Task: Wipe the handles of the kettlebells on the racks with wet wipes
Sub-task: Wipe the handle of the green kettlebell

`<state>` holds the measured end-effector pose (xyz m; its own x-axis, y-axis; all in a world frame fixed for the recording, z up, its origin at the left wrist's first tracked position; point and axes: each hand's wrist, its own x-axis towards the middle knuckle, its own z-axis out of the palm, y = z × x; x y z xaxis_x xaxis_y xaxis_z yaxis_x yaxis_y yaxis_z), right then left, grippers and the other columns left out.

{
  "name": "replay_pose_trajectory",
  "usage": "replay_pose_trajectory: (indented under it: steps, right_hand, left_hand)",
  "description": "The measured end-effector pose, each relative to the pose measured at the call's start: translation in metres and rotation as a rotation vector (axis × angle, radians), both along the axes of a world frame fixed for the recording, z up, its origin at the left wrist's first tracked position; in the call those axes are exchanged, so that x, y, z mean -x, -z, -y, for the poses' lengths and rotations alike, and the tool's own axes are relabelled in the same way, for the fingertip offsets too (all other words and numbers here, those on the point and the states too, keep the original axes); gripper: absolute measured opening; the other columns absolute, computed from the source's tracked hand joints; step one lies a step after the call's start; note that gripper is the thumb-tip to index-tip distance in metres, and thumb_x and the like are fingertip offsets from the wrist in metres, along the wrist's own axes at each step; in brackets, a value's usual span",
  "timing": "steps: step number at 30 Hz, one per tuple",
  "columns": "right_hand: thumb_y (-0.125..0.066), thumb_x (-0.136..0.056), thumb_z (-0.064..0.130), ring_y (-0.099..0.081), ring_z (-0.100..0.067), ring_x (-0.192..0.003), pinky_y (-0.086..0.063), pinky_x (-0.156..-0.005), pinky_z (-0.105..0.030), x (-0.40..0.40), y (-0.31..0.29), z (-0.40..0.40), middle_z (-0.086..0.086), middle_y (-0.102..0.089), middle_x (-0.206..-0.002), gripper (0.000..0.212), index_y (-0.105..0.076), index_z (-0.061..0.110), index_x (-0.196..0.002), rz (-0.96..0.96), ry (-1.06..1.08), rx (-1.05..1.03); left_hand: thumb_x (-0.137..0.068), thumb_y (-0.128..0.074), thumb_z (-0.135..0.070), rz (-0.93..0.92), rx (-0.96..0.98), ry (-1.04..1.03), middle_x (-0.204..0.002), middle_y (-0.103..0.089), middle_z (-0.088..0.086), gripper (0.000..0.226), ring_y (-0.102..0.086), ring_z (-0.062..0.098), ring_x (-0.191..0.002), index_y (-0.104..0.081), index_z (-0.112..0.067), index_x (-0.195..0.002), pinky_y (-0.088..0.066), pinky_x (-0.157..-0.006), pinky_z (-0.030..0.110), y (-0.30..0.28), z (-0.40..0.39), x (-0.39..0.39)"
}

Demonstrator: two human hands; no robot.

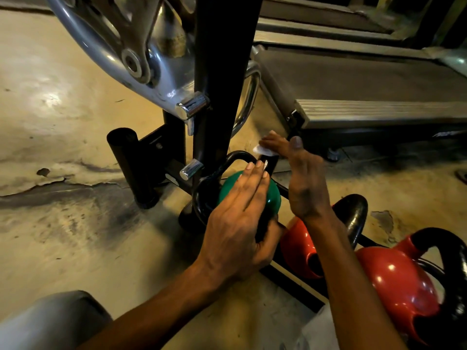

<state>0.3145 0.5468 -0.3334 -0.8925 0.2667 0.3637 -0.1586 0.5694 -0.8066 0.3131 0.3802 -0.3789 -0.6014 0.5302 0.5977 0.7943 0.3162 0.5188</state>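
The green kettlebell [270, 195] sits low in the centre of the frame on the bottom rail of the rack [290, 276], its black handle [235, 156] arching up and left toward the rack's dark upright post [217, 72]. We see the left hand [237, 223] laid flat over the green body, fingers [252, 173] stretched out straight and not closed on anything, thumb tucked under at the near side. The right hand [300, 178] reaches past it, its fingers pinched on a white wet wipe [264, 150] pressed to the right end of the handle. Just right of the wrists stand two red kettlebells [394, 281], close together along the rail, leaving little room on that side. A treadmill's edge [379, 114] crosses the upper right, near the wipe. To the left the bare floor [63, 147] lies open.
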Motion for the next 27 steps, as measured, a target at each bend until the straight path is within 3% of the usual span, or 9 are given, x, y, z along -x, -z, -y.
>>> replay_pose_trajectory:
  steps: [3,8,14,18,23,27]
  right_hand:
    - [-0.017,-0.11,0.046,-0.04,0.002,-0.147,-0.03,-0.119,-0.016,-0.015,-0.003,0.003,0.003,-0.055,-0.154,0.065,-0.065,0.013,-0.14,0.074,-0.051,-0.127]
    - [-0.021,-0.11,0.05,-0.017,0.005,-0.156,-0.018,-0.13,-0.03,-0.022,-0.022,0.001,0.009,-0.03,-0.169,0.06,-0.04,0.023,-0.16,0.253,-0.1,-0.365]
    - [-0.026,-0.109,0.051,-0.019,-0.01,-0.159,-0.026,-0.128,-0.044,-0.029,-0.04,-0.005,-0.003,-0.035,-0.168,0.064,-0.041,0.014,-0.159,0.244,-0.354,-0.695]
    - [-0.024,-0.109,0.054,-0.017,-0.007,-0.159,-0.029,-0.127,-0.045,-0.027,-0.042,-0.013,0.0,-0.028,-0.171,0.064,-0.036,0.019,-0.161,0.293,-0.237,-0.671]
    - [-0.026,-0.11,0.055,-0.028,-0.019,-0.157,-0.03,-0.124,-0.05,-0.015,-0.049,0.003,-0.008,-0.044,-0.162,0.064,-0.049,0.013,-0.152,0.304,-0.447,-0.882]
    - [-0.039,-0.107,0.051,-0.014,-0.024,-0.162,-0.027,-0.127,-0.052,-0.035,-0.044,-0.011,-0.014,-0.022,-0.172,0.072,-0.029,0.007,-0.163,0.253,-0.497,-1.016]
  left_hand:
    - [-0.092,-0.067,-0.021,0.04,0.052,-0.005,-0.168,-0.028,0.02,0.077,-0.02,0.029,-0.16,-0.034,0.004,-0.158,-0.033,-0.124,0.052,0.002,0.003,-0.007]
    - [-0.087,-0.069,-0.025,0.035,0.154,-0.016,-0.171,-0.018,0.019,0.09,-0.012,0.031,-0.161,-0.026,0.004,-0.16,-0.028,-0.127,0.051,0.011,0.023,-0.021]
    - [-0.091,-0.067,-0.025,0.024,0.187,0.001,-0.172,-0.017,0.019,0.087,-0.012,0.031,-0.161,-0.024,0.003,-0.161,-0.031,-0.125,0.05,0.012,0.03,-0.028]
    - [-0.087,-0.07,-0.022,-0.02,0.203,-0.013,-0.171,-0.019,0.021,0.088,-0.014,0.032,-0.161,-0.028,0.005,-0.159,-0.027,-0.128,0.047,0.018,0.034,-0.031]
    - [-0.084,-0.069,-0.029,0.008,0.194,-0.02,-0.171,-0.017,0.022,0.094,-0.012,0.033,-0.161,-0.025,0.006,-0.159,-0.027,-0.128,0.046,0.014,0.032,-0.048]
    - [-0.083,-0.065,-0.032,-0.002,0.22,-0.008,-0.17,-0.02,0.023,0.092,-0.012,0.034,-0.161,-0.028,0.005,-0.159,-0.03,-0.126,0.049,0.024,0.037,-0.06]
